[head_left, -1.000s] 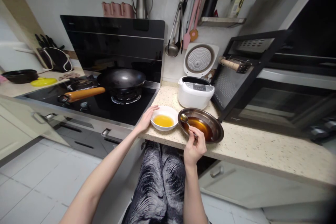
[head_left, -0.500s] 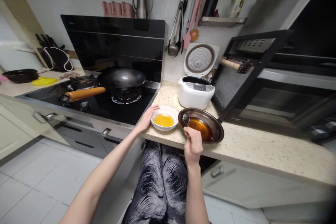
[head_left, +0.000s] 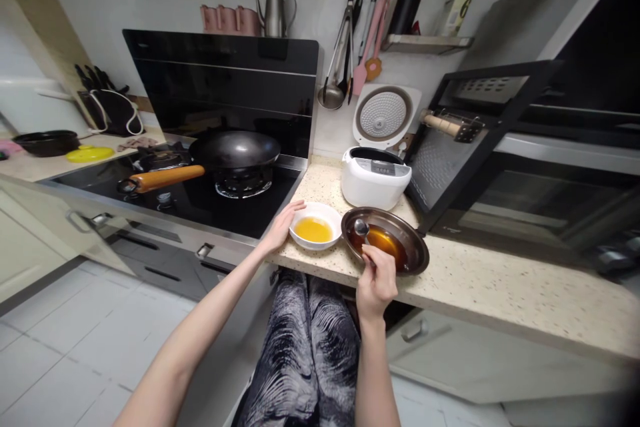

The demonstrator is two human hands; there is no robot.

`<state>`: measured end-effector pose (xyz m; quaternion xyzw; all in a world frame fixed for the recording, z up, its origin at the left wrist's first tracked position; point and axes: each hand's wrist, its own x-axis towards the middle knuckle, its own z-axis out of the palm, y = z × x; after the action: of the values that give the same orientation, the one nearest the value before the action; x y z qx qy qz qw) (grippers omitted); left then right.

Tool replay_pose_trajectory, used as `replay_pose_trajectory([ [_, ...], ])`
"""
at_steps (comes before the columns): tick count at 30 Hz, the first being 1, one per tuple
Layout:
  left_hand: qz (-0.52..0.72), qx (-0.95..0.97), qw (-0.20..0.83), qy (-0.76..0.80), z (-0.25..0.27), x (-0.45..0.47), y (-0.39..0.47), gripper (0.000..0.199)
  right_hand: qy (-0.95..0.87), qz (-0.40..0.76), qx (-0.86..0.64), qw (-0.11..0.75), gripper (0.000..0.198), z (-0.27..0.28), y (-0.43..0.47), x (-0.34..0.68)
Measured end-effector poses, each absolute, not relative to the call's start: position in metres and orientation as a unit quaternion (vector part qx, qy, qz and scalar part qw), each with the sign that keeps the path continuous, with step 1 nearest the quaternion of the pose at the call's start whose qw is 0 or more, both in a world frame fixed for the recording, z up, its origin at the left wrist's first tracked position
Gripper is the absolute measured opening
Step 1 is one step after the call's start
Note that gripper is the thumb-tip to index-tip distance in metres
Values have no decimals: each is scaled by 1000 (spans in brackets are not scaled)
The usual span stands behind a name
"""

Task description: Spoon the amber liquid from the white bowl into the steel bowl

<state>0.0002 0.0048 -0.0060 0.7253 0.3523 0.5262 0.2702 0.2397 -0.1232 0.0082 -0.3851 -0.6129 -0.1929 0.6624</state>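
Observation:
A white bowl (head_left: 330, 215) with clear yellow liquid in it stands on the counter. My left hand (head_left: 283, 227) holds its left side, the fingers laid along the rim; the thumb is hard to make out. Just to the right, almost touching it, is a dark metal bowl (head_left: 421, 247) containing amber-brown liquid. My right hand (head_left: 377, 280) has its fingers closed round the handle of a metal spoon (head_left: 361, 227). The spoon's head is over the left part of the dark bowl; whether it touches the liquid I cannot tell.
Behind the bowls a white rice cooker (head_left: 375, 190) stands with its lid up. A wok (head_left: 235, 150) sits on the stove at left, its wooden handle (head_left: 170, 178) pointing left. To the right is an oven (head_left: 525, 200) in a black rack. Utensils (head_left: 345, 47) hang on the wall.
My right hand and the spoon have moved slightly right over the dark bowl. My left hand stays at the white bowl. The whole view has shifted a little.

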Motion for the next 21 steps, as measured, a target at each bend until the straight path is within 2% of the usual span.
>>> replay_pose_trajectory([
  [7, 524, 726, 270, 354, -5, 0, 4, 50, -544, -117, -374, 742, 18, 11, -127, 216],
  [11, 526, 725, 270, 353, -5, 0, 4, 49, -576, -55, -368, 728, 18, 7, -124, 199],
  [21, 515, 739, 279, 333, 0, -1, -1, 41, -610, -14, -392, 689, 15, -2, -107, 183],
])
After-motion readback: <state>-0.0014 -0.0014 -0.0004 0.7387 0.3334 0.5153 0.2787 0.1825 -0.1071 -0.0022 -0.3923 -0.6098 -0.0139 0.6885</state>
